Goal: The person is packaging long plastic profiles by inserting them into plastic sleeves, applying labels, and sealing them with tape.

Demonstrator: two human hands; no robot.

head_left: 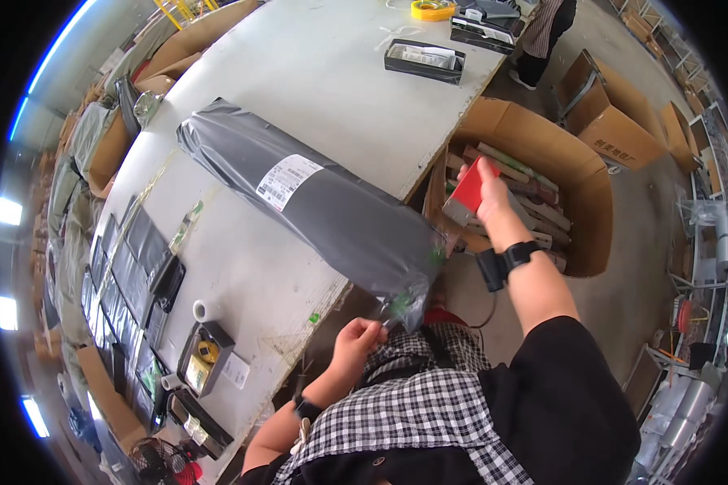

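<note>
A long package wrapped in dark grey plastic (255, 166) lies slantwise across the table, with a white label on its upper side. Its near end hangs over the table edge toward my body, where the plastic is gathered and bits of green tape (400, 303) stick to it. My left hand (358, 338) is closed, pinching the gathered tip of the plastic. Off the table's right edge, my right hand (487, 190) grips what looks like a red tape dispenser (467, 191), raised in front of an open carton; the tape on it cannot be made out.
The open carton (586, 190) holds several long wrapped rolls. On the white table (323, 73) are flat black bags (141, 242), a black tray (205, 356) with tape rolls, a black box (425, 61) and yellow tape (433, 10). Another person (542, 36) stands beyond.
</note>
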